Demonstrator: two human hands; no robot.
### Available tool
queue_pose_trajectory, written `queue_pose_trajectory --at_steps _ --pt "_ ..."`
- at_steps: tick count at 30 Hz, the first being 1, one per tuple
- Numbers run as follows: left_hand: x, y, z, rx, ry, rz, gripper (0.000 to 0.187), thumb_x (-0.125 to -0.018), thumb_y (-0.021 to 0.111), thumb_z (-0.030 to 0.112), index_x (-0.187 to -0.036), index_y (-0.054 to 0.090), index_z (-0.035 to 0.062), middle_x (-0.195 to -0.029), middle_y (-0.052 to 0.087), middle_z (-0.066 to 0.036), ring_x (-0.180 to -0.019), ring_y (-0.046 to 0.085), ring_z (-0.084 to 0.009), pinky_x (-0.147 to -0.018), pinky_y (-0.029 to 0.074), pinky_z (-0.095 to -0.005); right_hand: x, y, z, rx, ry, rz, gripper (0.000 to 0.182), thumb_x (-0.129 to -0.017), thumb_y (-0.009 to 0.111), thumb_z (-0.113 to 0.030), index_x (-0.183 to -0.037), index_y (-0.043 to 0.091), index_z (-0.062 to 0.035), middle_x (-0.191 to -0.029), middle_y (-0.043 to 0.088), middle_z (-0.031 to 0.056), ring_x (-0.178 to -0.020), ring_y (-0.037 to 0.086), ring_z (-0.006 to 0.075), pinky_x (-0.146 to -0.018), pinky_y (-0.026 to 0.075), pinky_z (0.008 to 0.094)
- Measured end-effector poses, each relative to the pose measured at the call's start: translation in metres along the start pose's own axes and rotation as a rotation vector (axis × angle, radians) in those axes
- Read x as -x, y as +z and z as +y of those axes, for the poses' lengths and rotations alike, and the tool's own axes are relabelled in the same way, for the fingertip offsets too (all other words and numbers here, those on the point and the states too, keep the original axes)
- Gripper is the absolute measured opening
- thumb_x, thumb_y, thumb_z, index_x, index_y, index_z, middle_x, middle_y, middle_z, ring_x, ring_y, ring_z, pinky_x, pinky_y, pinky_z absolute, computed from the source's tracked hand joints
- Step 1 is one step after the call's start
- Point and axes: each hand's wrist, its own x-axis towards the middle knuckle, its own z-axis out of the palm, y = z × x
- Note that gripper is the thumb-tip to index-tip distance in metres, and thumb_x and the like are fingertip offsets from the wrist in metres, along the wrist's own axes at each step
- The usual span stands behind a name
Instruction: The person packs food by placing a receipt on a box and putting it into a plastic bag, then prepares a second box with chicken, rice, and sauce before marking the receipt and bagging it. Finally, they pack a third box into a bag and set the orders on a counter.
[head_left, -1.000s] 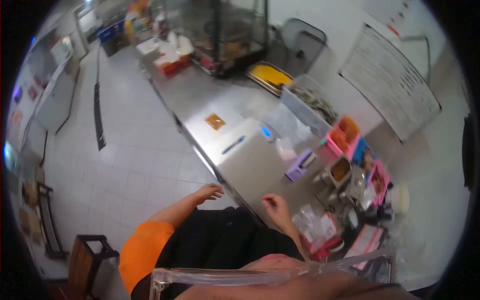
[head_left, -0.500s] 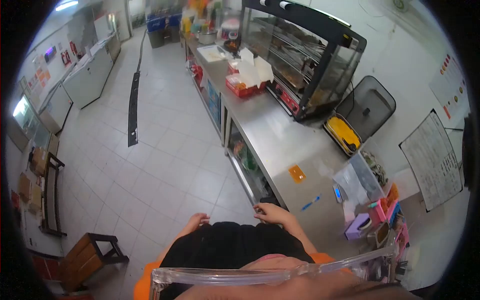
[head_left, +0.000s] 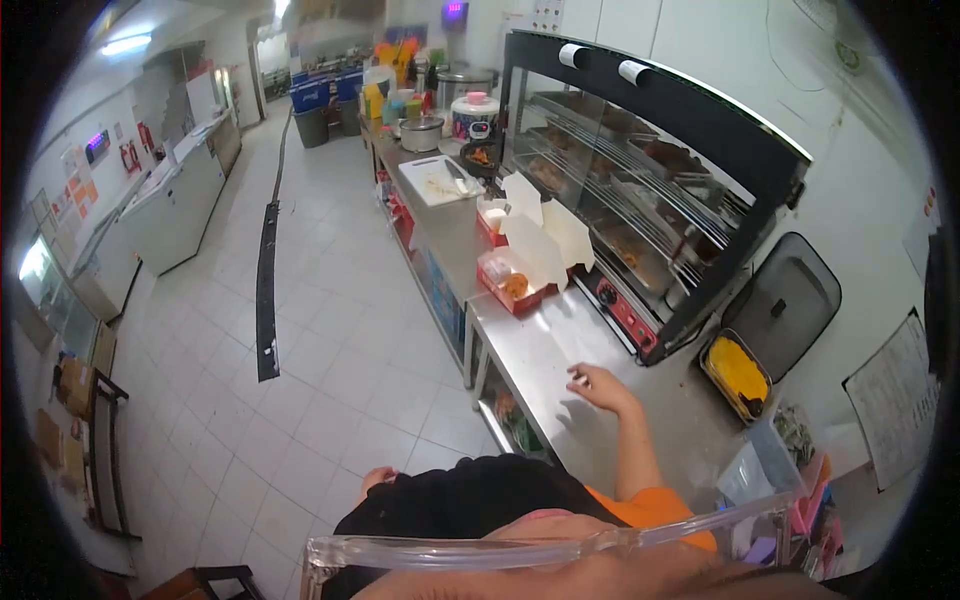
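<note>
Over the steel counter hovers my right hand, its fingers loosely bent and apart, holding nothing. Ahead of it are two red takeaway boxes with white lids raised; the nearer box contains an orange-brown piece of food, and the farther box is partly behind its lid. To the right of the hand stands a glass food warmer with trays of food on its racks. My left hand hangs beside the black apron, fingers partly visible and loose, with nothing seen in them.
Farther along the counter are a cutting board with a knife, a pot and a rice cooker. A yellow-filled tray and plastic bin sit to the right. A black strip runs along the tiled floor.
My right hand has risen from beside the apron and reached forward over the counter. The view has shifted forward, bringing the boxes and warmer nearer. My left hand stays low.
</note>
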Motion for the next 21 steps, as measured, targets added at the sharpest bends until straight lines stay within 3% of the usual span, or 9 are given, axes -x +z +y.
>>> queue_pose_trajectory --at_steps 3,7,13,21 --pt "-0.002 0.020 0.105 0.037 0.022 0.072 0.028 -0.085 0.051 0.022 -0.107 0.049 0.0054 -0.099 0.062 -0.010 -0.086 0.060 -0.0208 -0.072 0.047 -0.0346 -0.081 -0.039 -0.009 -0.086 -0.062 0.062 0.038 -0.082 0.061 -0.026 -0.113 0.054 -0.0041 -0.104 0.060 0.0131 -0.085 0.060 0.0233 -0.075 0.047 0.0331" --pt "-0.046 0.039 0.186 0.135 0.047 0.149 0.027 -0.084 0.051 0.022 -0.106 0.049 0.0065 -0.098 0.061 -0.008 -0.086 0.058 -0.0190 -0.072 0.045 -0.0321 -0.169 -0.092 -0.036 -0.025 -0.187 0.100 0.040 -0.083 0.060 -0.028 -0.115 0.052 -0.0057 -0.110 0.053 0.0156 -0.097 0.055 0.0259 -0.081 0.046 0.0353" --pt "-0.145 0.076 0.258 0.019 -0.071 -0.027 0.025 -0.085 0.050 0.021 -0.105 0.049 0.0061 -0.100 0.061 -0.008 -0.089 0.058 -0.0179 -0.074 0.045 -0.0315 -0.274 -0.163 -0.070 -0.167 -0.199 0.145 0.049 -0.082 0.061 -0.028 -0.125 0.044 -0.0135 -0.128 0.036 0.0121 -0.105 0.050 0.0239 -0.083 0.046 0.0363" --pt "-0.286 0.139 0.421 -0.213 0.004 -0.302 0.024 -0.085 0.050 0.019 -0.105 0.049 0.0060 -0.100 0.061 -0.008 -0.089 0.057 -0.0173 -0.075 0.045 -0.0309 -0.395 -0.265 -0.090 -0.083 -0.152 0.578 0.053 -0.079 0.064 -0.026 -0.128 0.043 -0.0199 -0.140 0.014 0.0141 -0.112 0.042 0.0264 -0.089 0.042 0.0402"
